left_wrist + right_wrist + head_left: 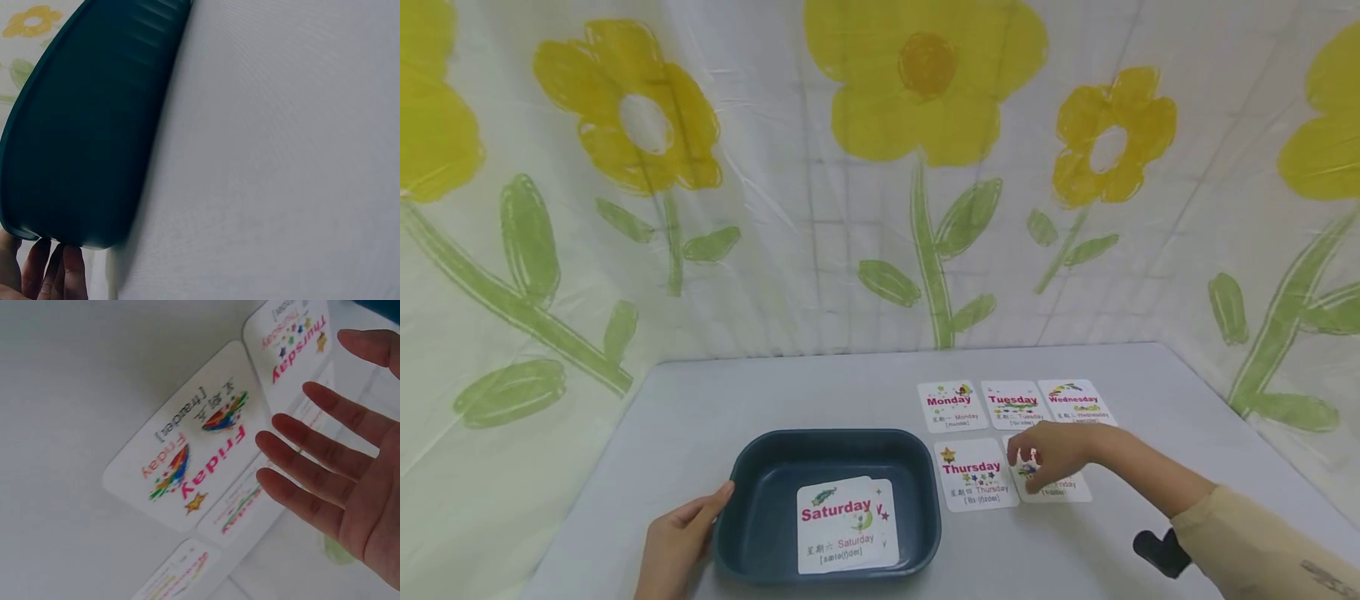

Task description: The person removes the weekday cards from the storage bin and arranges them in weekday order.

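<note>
My left hand grips the left rim of a dark teal plastic basin. In the left wrist view, the fingertips meet the outer wall at one end of the basin. A Saturday card lies inside, overlapping another card whose word is mostly covered. Over the Friday card hovers my right hand, fingers spread and holding nothing. That card lies flat on the table, partly hidden by the hand in the head view. Beside it, to the left, is the Thursday card.
Behind these, a row holds the Monday card, Tuesday card and Wednesday card. A small black object shows by the right sleeve. A flower-printed curtain hangs along the back edge of the pale table.
</note>
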The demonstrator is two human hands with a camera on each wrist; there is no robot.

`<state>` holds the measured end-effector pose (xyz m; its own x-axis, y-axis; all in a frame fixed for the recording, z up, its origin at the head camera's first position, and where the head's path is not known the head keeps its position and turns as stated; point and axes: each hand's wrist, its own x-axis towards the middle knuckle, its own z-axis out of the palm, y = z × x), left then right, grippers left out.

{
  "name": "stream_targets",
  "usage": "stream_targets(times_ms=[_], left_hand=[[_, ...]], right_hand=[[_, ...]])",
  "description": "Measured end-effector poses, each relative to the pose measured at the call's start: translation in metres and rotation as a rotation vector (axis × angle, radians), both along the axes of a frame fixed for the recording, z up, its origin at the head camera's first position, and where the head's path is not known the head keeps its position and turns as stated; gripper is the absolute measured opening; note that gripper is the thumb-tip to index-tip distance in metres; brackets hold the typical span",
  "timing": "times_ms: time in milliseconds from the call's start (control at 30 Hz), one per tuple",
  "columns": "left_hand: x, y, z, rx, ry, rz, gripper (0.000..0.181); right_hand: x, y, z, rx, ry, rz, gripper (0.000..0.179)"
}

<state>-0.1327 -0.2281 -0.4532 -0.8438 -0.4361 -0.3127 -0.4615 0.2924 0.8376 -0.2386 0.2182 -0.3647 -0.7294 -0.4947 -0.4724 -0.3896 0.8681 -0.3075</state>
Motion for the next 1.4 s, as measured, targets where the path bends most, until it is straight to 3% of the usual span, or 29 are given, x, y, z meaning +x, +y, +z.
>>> stream_targets(times_ms=[300,533,900,1133,1400], left_hand=[[0.0,0.001,0.001,0.028,0.011,0.02,0.083],[0.001,0.001,0.002,0.04,0.016,0.021,0.079],[0.001,0.001,0.002,0.034,0.01,0.013,0.081],[0.001,-0.001,0.001,0.013,0.011,-0.01,0.078],[0.001,-0.001,0.0,0.027,0.004,-0.004,0.08]], right_hand=[[0.006,-0.043,0.014,0.005,0.01,0.007,0.03],[0.008,-0.078,0.029,0.022,0.035,0.126,0.034],[0.014,-0.125,0.041,-0.065,0.111,0.29,0.036],[0.018,-0.14,0.033,-0.09,0.096,0.329,0.038],[0.025,-0.158,0.007,-0.08,0.083,0.358,0.037]])
